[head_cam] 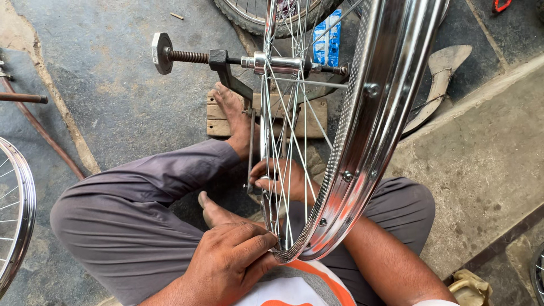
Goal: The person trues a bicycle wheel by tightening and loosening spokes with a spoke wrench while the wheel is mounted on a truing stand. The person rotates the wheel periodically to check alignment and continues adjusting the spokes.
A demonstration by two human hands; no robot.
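A chromed bicycle wheel rim [368,130] is seen mounted upright in a metal truing stand [226,68], its hub [277,62] carried on a threaded axle rod that ends in a hexagonal knob [161,52]. The stand is fixed to a wooden base block [218,122], against which a bare foot [233,113] is pressed. The left hand [229,263] is observed at the near, lower edge of the rim, fingers curled and pinched together at a spoke end; whether a tool is held cannot be told. The right hand [280,180] is reached through the spokes [294,130] from the far side and is closed about something small at the inner rim; the object is hidden by the spokes. The person is seated on the concrete floor [113,102] in grey trousers [130,209].

A second wheel [14,209] is partly visible at the left edge, and a tyre [243,17] lies at the top. One container is noted: a blue and white packet [328,39] behind the spokes, its contents not visible. A tan object [469,288] at the lower right cannot be identified.
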